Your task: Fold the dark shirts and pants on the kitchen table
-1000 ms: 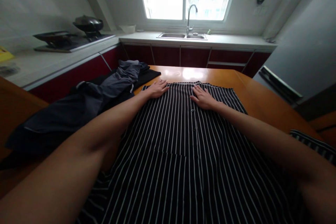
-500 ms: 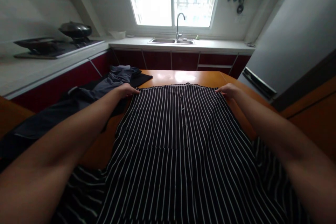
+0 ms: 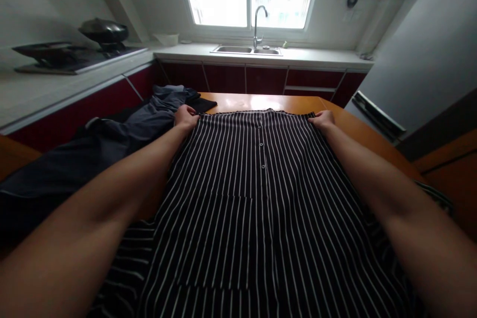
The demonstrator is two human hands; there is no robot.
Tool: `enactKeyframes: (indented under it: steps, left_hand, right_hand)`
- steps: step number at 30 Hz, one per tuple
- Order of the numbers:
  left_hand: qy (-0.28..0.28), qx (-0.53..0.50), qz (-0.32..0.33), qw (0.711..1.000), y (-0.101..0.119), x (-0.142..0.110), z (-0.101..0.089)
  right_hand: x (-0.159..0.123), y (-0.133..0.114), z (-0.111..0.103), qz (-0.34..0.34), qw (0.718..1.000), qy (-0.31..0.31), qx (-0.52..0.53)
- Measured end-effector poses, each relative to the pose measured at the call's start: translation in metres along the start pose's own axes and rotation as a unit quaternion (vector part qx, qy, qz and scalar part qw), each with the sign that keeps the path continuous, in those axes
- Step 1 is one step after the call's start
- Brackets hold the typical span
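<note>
A black shirt with white stripes (image 3: 231,169) lies spread out on the orange-brown table, its buttoned front facing up and its hem at the far end. My left hand (image 3: 186,117) pinches the far left corner of the hem. At the far right corner, my right hand (image 3: 322,120) grips the hem the same way. A patch pocket (image 3: 214,238) shows on the shirt's front, left of the button line. The sleeves stick out at both sides near me, partly hidden under my forearms.
Dark grey and black clothes (image 3: 112,144) are heaped along the left side of the table (image 3: 242,102). Beyond stand a counter with a sink (image 3: 233,49) and a stove (image 3: 89,57) with pans. A fridge (image 3: 421,44) is at the right.
My fingers have curled further round the hem corners, which now look bunched in them. The whole view has shifted slightly, and the shirt's far edge appears a little higher.
</note>
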State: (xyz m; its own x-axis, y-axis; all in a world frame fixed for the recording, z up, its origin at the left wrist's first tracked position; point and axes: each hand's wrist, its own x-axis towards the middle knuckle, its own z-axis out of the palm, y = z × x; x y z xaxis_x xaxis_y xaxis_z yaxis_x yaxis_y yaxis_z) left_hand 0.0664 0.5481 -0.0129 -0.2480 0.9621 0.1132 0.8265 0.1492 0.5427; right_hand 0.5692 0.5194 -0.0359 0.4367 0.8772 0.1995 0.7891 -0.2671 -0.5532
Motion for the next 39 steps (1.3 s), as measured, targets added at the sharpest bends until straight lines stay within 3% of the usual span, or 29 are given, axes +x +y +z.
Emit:
enactKeyframes:
  steps: [2,4,6,9,12,14,17,20,23,27,30,33,37,39]
  left_hand:
    - [0.052,0.038,0.098,0.993,0.015,-0.019,0.008]
    - [0.058,0.087,0.243,0.964,0.033,-0.054,0.018]
    - [-0.036,0.122,0.354,0.927,0.049,-0.103,0.029]
    - [-0.163,0.151,0.399,0.890,0.057,-0.174,0.042]
    - [-0.187,0.176,0.369,0.893,0.047,-0.208,0.044]
    - [-0.171,0.190,0.340,0.905,0.039,-0.207,0.041]
    - [-0.151,0.203,0.308,0.917,0.033,-0.195,0.035]
    - [-0.149,0.206,0.306,0.917,0.033,-0.191,0.033]
    - [-0.150,0.208,0.304,0.918,0.036,-0.193,0.034]
    - [-0.148,0.213,0.304,0.917,0.038,-0.194,0.033]
    - [-0.149,0.220,0.301,0.916,0.038,-0.194,0.032]
    - [-0.149,0.220,0.301,0.916,0.039,-0.194,0.031]
    - [-0.142,0.209,0.302,0.919,0.039,-0.194,0.031]
    - [-0.141,0.206,0.300,0.921,0.040,-0.194,0.032]
  right_hand:
    - [-0.016,-0.012,0.001,0.025,0.999,0.034,-0.025]
    - [-0.052,-0.029,-0.001,-0.046,0.996,0.062,-0.037]
    - [-0.108,-0.044,-0.007,-0.174,0.984,0.018,-0.031]
    - [-0.203,-0.052,-0.017,-0.317,0.942,-0.093,-0.052]
    - [-0.259,-0.036,-0.024,-0.352,0.916,-0.172,-0.086]
    - [-0.262,-0.015,-0.029,-0.319,0.923,-0.185,-0.112]
    - [-0.237,0.019,-0.041,-0.247,0.942,-0.168,-0.153]
    - [-0.220,0.032,-0.052,-0.180,0.954,-0.154,-0.181]
    - [-0.235,0.013,-0.051,-0.162,0.960,-0.133,-0.183]
    - [-0.283,-0.029,-0.033,-0.277,0.937,-0.167,-0.130]
    - [-0.301,-0.035,-0.029,-0.275,0.938,-0.176,-0.119]
    - [-0.291,-0.011,-0.039,-0.221,0.953,-0.156,-0.139]
    - [-0.259,0.029,-0.069,-0.153,0.976,-0.096,-0.118]
    - [-0.244,0.042,-0.087,-0.078,0.992,-0.066,-0.081]
